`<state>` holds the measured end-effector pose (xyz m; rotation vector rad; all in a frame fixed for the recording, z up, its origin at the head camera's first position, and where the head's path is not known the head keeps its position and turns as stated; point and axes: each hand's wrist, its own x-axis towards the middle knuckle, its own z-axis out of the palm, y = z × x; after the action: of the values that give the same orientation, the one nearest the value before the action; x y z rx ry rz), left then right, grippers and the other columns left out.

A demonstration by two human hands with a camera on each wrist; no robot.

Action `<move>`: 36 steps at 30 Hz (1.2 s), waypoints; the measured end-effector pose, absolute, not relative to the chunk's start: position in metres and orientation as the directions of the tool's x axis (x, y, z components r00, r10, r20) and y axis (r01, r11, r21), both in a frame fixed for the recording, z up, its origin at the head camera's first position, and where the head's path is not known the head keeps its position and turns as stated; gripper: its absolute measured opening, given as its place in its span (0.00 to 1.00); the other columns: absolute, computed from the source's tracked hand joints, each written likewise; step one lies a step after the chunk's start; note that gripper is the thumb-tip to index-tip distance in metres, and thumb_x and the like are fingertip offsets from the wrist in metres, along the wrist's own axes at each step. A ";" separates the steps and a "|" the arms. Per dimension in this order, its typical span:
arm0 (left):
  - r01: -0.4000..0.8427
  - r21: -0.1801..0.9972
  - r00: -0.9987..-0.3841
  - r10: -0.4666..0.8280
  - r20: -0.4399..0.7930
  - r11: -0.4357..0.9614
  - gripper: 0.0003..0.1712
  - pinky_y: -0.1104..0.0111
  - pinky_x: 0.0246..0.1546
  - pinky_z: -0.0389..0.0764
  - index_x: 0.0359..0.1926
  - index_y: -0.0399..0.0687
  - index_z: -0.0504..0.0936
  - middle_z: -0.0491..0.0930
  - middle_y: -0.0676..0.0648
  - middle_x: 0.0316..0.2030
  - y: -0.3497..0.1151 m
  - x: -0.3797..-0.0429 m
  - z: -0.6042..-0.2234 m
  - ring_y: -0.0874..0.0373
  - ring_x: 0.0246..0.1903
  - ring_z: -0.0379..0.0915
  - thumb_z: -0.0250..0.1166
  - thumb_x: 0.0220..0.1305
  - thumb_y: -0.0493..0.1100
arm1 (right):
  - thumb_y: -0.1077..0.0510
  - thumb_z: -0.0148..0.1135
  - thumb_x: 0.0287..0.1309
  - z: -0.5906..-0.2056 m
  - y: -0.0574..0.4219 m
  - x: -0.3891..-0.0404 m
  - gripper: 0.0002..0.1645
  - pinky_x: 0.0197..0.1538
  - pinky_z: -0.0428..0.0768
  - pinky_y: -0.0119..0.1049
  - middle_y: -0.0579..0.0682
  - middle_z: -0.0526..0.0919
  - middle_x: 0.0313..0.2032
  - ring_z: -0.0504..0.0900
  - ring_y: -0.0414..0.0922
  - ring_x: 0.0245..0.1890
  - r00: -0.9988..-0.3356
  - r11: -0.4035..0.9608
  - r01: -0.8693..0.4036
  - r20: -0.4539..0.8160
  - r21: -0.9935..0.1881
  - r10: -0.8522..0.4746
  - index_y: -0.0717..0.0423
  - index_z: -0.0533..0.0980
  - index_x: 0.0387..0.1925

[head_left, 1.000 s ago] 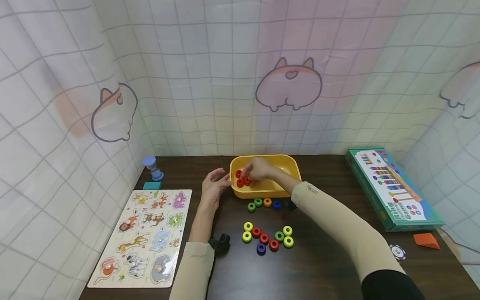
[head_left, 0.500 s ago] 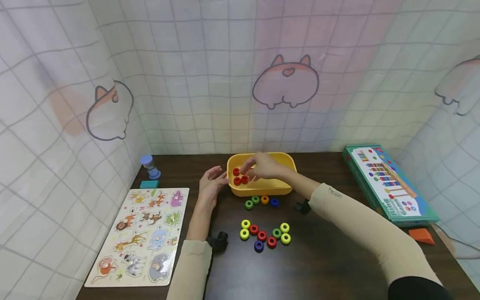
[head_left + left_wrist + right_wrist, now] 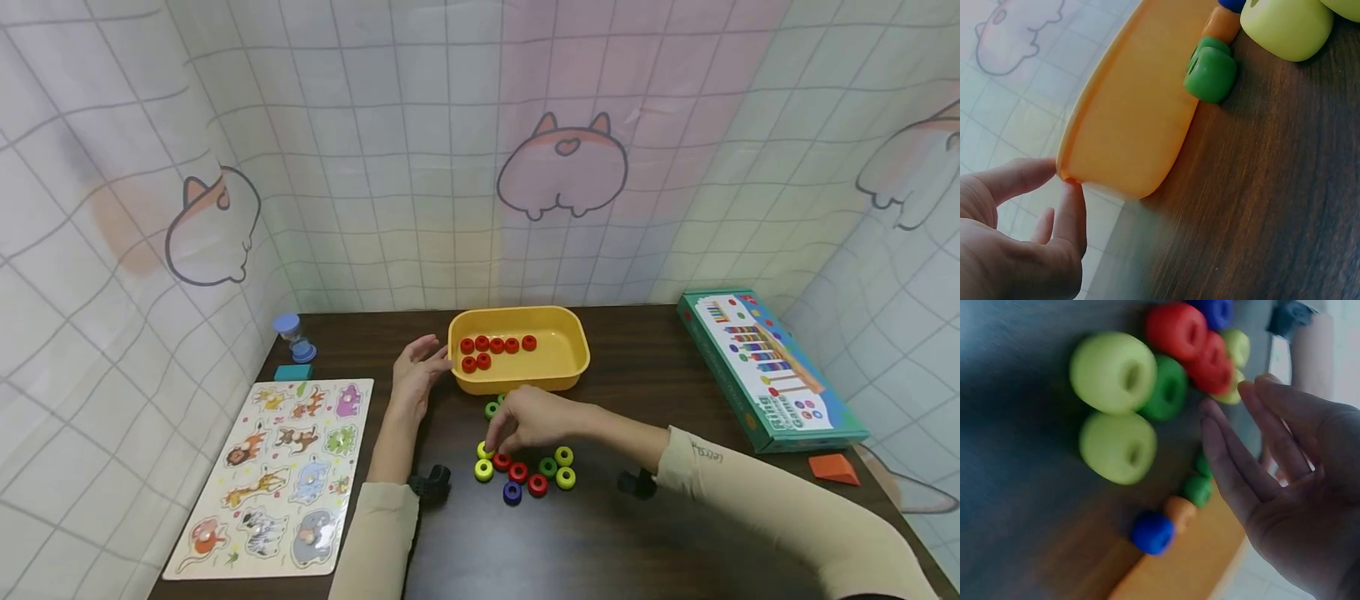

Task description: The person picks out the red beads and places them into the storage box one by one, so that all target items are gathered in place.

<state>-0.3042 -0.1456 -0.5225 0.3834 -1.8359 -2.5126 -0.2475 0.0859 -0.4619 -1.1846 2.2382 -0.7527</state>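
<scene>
In the head view, a yellow plastic tray (image 3: pixel 562 354) stands at the back with several red beads (image 3: pixel 497 345) inside. My left hand (image 3: pixel 411 379) is at its left end; in the left wrist view the thumb and a finger pinch the tray's rim (image 3: pixel 1066 178). My right hand (image 3: pixel 536 421) hovers over the loose beads in front of the tray. Its fingers and thumb stand apart, holding nothing in the right wrist view, near red beads (image 3: pixel 1175 334). Yellow beads (image 3: pixel 483 471), a green bead (image 3: pixel 548 467) and a dark blue bead (image 3: pixel 512 493) lie there too.
Beside the tray's front wall, green, orange (image 3: pixel 1180 514) and blue beads (image 3: pixel 1152 532) line up. An animal puzzle board (image 3: pixel 273 479) lies left, with a teal block (image 3: pixel 292 372) and sand timer (image 3: pixel 296 337) behind. A game box (image 3: pixel 772 371) and orange wedge (image 3: pixel 834 469) are right.
My right hand has left the tray, where red beads now show uncovered, and has come toward me over the loose beads. My left hand stays at the tray's left end.
</scene>
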 end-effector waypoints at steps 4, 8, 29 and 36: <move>-0.141 0.939 -0.970 -0.148 -0.195 -0.314 0.41 0.68 0.50 0.81 0.66 0.42 0.68 0.68 0.39 0.66 -0.146 -0.305 -0.524 0.54 0.56 0.77 0.69 0.50 0.24 | 0.58 0.71 0.56 -0.475 0.087 -0.241 0.08 0.43 0.80 0.26 0.34 0.87 0.35 0.83 0.31 0.38 -0.503 0.476 -0.579 -0.170 -0.662 -0.848 0.44 0.87 0.38; -0.136 0.938 -0.971 -0.146 -0.190 -0.318 0.42 0.69 0.49 0.81 0.67 0.42 0.68 0.68 0.40 0.66 -0.146 -0.304 -0.524 0.54 0.56 0.77 0.70 0.50 0.24 | 0.57 0.71 0.55 -0.483 0.088 -0.240 0.08 0.43 0.80 0.26 0.33 0.87 0.36 0.83 0.31 0.38 -0.512 0.480 -0.583 -0.162 -0.655 -0.844 0.43 0.87 0.38; -0.129 0.935 -0.975 -0.132 -0.181 -0.332 0.38 0.68 0.50 0.81 0.64 0.43 0.69 0.66 0.38 0.66 -0.147 -0.303 -0.521 0.53 0.57 0.77 0.68 0.52 0.24 | 0.65 0.66 0.58 -0.414 0.088 -0.294 0.11 0.38 0.86 0.50 0.52 0.87 0.41 0.88 0.55 0.32 -0.615 0.460 -0.269 -0.217 -0.846 -0.758 0.58 0.84 0.44; -0.123 0.932 -0.976 -0.128 -0.176 -0.340 0.39 0.68 0.50 0.81 0.66 0.41 0.67 0.67 0.38 0.66 -0.146 -0.302 -0.520 0.52 0.58 0.76 0.67 0.52 0.23 | 0.68 0.65 0.58 -0.407 0.081 -0.343 0.12 0.41 0.85 0.53 0.56 0.87 0.41 0.88 0.57 0.34 -0.702 0.541 -0.208 -0.261 -0.815 -0.662 0.61 0.83 0.45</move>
<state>-0.3024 -0.1458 -0.5203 0.3433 -1.8036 -2.5455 -0.3434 0.0812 -0.4072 -0.7007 2.2242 -1.0735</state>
